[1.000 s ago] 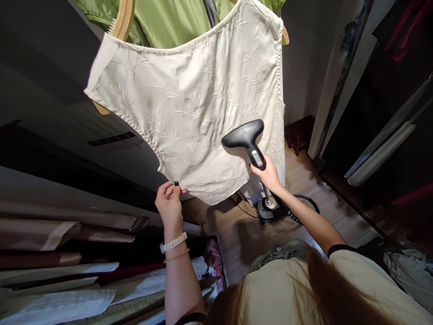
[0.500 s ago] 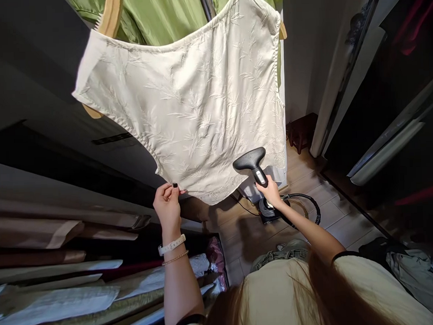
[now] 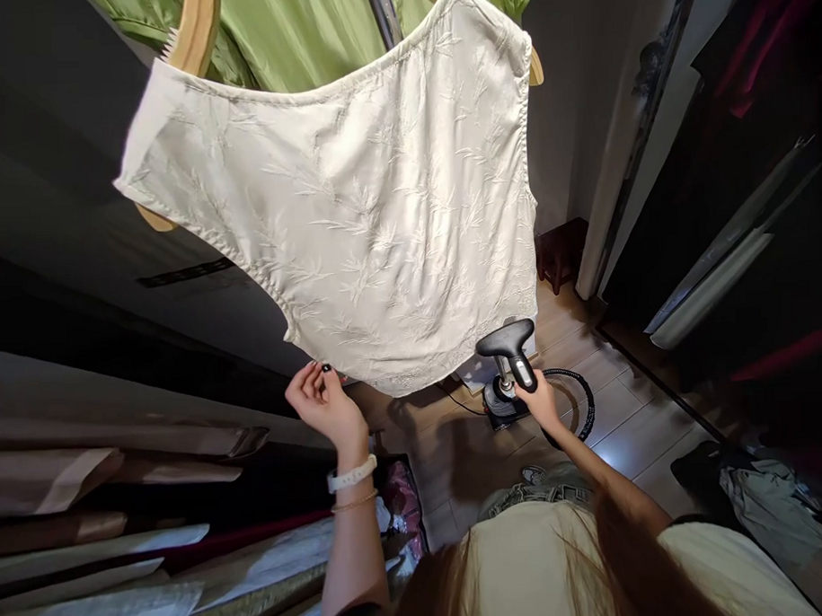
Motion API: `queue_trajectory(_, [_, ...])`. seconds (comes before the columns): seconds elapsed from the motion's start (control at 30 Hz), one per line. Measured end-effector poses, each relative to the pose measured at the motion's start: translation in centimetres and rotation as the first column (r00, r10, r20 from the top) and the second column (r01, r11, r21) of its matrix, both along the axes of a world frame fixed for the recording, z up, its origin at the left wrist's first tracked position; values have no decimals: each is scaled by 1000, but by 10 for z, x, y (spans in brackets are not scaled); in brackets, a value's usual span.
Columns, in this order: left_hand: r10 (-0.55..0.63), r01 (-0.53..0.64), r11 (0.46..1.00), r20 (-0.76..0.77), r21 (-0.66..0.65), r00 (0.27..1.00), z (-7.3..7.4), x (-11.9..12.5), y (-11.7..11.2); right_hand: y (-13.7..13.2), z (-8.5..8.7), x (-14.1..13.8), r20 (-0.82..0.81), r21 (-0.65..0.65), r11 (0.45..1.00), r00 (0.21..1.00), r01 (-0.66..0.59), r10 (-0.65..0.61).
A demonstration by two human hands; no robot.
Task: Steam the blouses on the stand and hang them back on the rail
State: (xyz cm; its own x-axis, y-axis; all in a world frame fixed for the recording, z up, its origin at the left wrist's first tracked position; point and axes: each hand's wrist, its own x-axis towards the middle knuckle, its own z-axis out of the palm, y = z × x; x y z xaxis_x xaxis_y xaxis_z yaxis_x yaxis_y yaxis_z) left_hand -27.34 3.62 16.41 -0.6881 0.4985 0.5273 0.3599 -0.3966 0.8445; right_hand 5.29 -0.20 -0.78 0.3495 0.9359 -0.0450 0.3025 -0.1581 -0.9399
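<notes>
A cream embroidered top [image 3: 373,210] hangs on a wooden hanger [image 3: 195,32] in front of a green garment [image 3: 294,33]. My left hand [image 3: 324,405] sits just under the top's lower left hem, fingers loosely curled and apart, no longer pinching the cloth. My right hand [image 3: 539,398] is wrapped round the handle of a black garment steamer head [image 3: 506,341], which is below the hem, near the steamer base [image 3: 505,403] on the floor.
Rolls of fabric [image 3: 121,498] are stacked along the left. A black hose [image 3: 582,401] loops on the wooden floor. Dark hanging clothes fill the right side, with a heap of cloth [image 3: 761,502] on the floor. A dark red stool [image 3: 561,253] stands behind.
My right hand has brought the steamer head down from the top's lower right part to below the hem. My left hand has let go of the hem and opened slightly.
</notes>
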Motion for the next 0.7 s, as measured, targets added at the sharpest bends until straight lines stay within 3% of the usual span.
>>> queue_trajectory(0.07, [99,-103,993,59,66,993,-30,35,-18,-15,7,12,8,5,997,997,73,-73])
queue_trajectory(0.1, [90,-91,996,119,3,989,-50,56,-29,-22,12,19,12,11,994,994,107,-107])
queue_trajectory(0.13, [42,-20,992,187,-122,981,-71,78,-40,-28,17,26,17,17,990,990,138,-139])
queue_trajectory(0.17, [-54,131,954,274,-269,960,-93,101,-50,-35,24,33,22,23,986,986,166,-167])
queue_trajectory(0.23, [-275,493,770,485,-406,830,-131,146,-64,-45,39,49,39,45,977,977,209,-211])
queue_trajectory(0.3, [-414,796,472,702,-379,580,-154,186,-64,-50,58,66,67,81,968,967,239,-245])
queue_trajectory(0.33, [-423,870,368,775,-328,470,-160,203,-58,-51,70,75,84,106,963,963,248,-257])
queue_trajectory(0.37, [-423,908,309,814,-282,397,-162,217,-49,-49,82,83,101,132,958,958,256,-270])
queue_trajectory(0.43, [-416,940,284,858,-191,300,-160,242,-22,-42,107,97,131,177,947,947,267,-292])
queue_trajectory(0.5, [-360,957,286,921,-42,148,-156,264,9,-30,133,108,150,220,937,940,271,-307])
queue_trajectory(0.6, [-210,934,332,976,134,-66,-152,302,54,-9,168,126,141,277,929,946,246,-293])
queue_trajectory(0.7, [-169,906,389,980,166,-107,-151,347,88,8,196,146,118,322,929,966,183,-231])
